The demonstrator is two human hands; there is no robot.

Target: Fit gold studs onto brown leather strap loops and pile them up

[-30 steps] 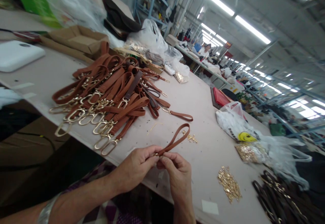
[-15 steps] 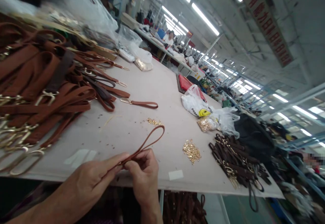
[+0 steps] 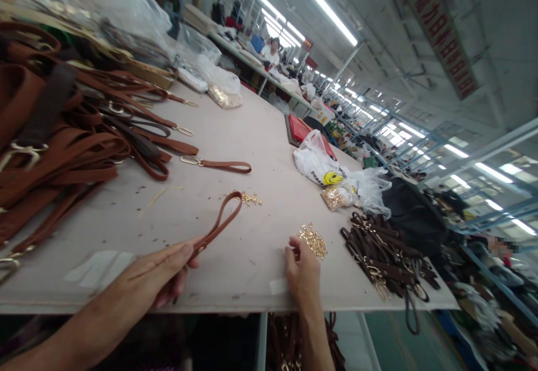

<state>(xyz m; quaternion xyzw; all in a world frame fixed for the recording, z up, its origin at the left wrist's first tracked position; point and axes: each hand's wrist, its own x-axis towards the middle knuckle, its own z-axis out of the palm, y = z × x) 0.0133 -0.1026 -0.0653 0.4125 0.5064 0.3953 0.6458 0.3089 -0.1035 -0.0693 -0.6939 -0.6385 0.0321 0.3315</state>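
My left hand [image 3: 172,270] is closed on a brown leather wrist strap [image 3: 222,222], whose loop points up and away over the table. A small gold rivet shows on the strap near my fingers; its lower end is hidden in the hand. My right hand [image 3: 303,270] is at the left edge of a pile of small gold rivets [image 3: 313,240]. Its fingers are loosely curled, a little apart, with nothing visible between them. Beyond the held loop lies a smaller scatter of gold rivets [image 3: 252,198]. Another brown strap with a gold clasp [image 3: 227,165] lies farther back.
Brown straps with gold hardware [image 3: 84,158] are heaped at the left. Dark brown straps [image 3: 382,253] lie at the right beside a black bag [image 3: 414,208]. Plastic bags [image 3: 317,161] sit behind them. The table's front edge [image 3: 227,308] runs close to my forearms.
My right hand has let go of the strap and moved right to the rivet pile. My left hand keeps the strap, now slightly farther left. The view has shifted a little.
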